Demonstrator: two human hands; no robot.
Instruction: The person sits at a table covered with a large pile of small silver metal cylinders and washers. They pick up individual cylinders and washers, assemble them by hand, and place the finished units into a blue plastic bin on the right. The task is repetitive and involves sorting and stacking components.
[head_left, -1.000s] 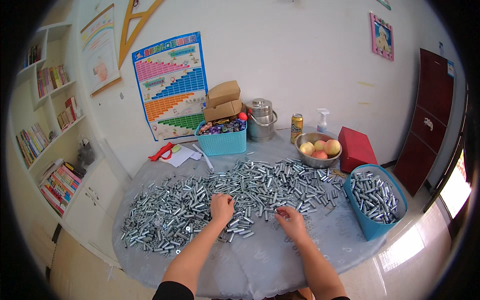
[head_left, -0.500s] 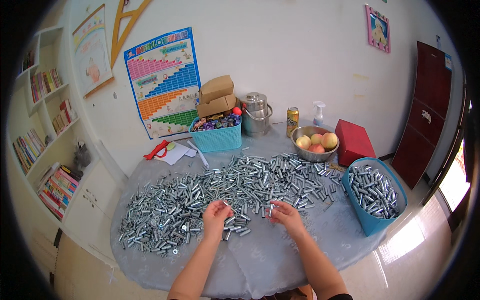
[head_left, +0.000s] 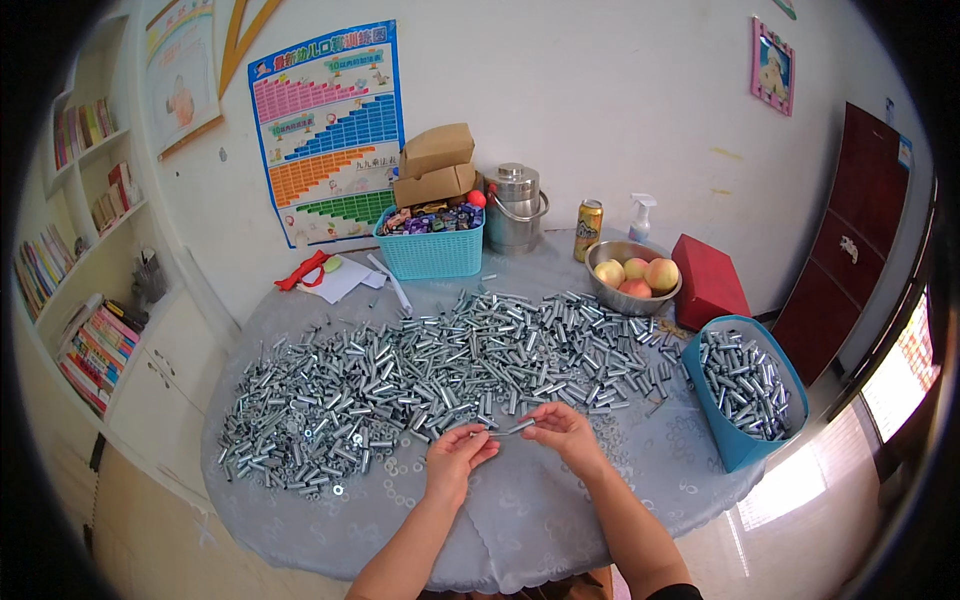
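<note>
**Steel bolt held between 2 hands above a table heaped with hardware**

Silver metal covers most of the round table [head_left: 560, 520], which wears a pale grey patterned cloth. A wide heap of bolts [head_left: 440, 370] runs from the left edge almost to the right, loose and jumbled, within easy reach of the person seated at the near side.

Both hands are raised just off the cloth, close together in front of the heap. The left hand [head_left: 455, 455] and the right hand [head_left: 562, 430] each pinch an end of 1 bolt [head_left: 515, 428], which lies roughly level between the fingertips. Holding it by both ends like that keeps the shaft free and lets the fingers turn one end against the other. Whether a nut or washer sits on it is too small to tell.

A blue bin [head_left: 750, 400] stands at the right edge, tilted toward the person and partly filled with more metal pieces, so a hand can drop things in without stretching. Loose washers [head_left: 335, 470] lie scattered at the near left fringe of the heap.

Things unrelated to the hardware are pushed to the far side by the wall: a teal basket [head_left: 430, 250] with 2 cardboard boxes [head_left: 435, 165] on top, a steel pot [head_left: 515, 205], a drink can [head_left: 588, 228], a spray bottle [head_left: 640, 215], a bowl of peaches [head_left: 632, 275] and a red box [head_left: 710, 280].
</note>
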